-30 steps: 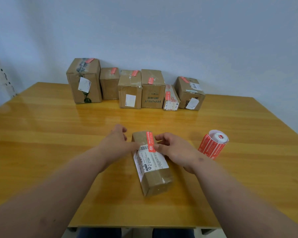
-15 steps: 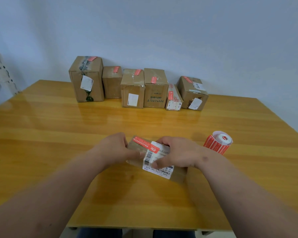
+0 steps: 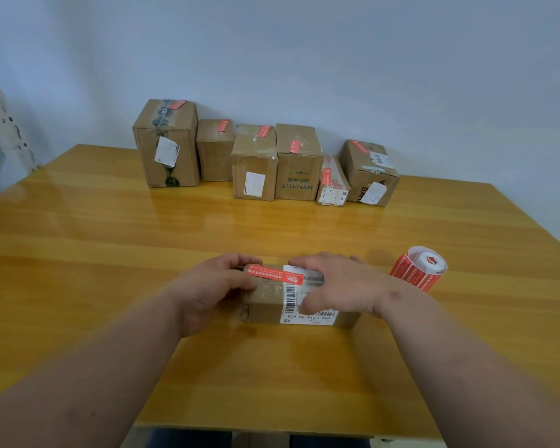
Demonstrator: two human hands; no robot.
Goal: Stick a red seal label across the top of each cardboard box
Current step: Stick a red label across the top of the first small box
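So you have the small cardboard box (image 3: 272,302) between both hands near the front middle of the tabletop (image 3: 110,253), lying long-side toward you, and a red seal label (image 3: 274,275) already runs along its upper face, one end overlapping the white shipping label (image 3: 299,303). Your left hand (image 3: 212,287) grips the box's left end, fingers curled over the far top edge and thumb against the near side by the label's left tip. Your right hand (image 3: 340,286) lies over the right half of the box, fingers (image 3: 304,261) bent over the far edge and the thumb resting on the white label; it holds the box, though how firmly the hidden fingers close I cannot tell.

As for progress, the six boxes in the back row (image 3: 262,160) against the wall each show a red strip on top, so those look finished. The box in your hands seems to be the seventh and, as far as this view reaches, the last one without a place in the row. Its seal looks flat, though the part under your left thumb is hidden, so check that end is pressed down.

What is left, by my reading: set this box with the others. The label roll (image 3: 417,270) lies on its side just right of your right wrist, clear of the box.
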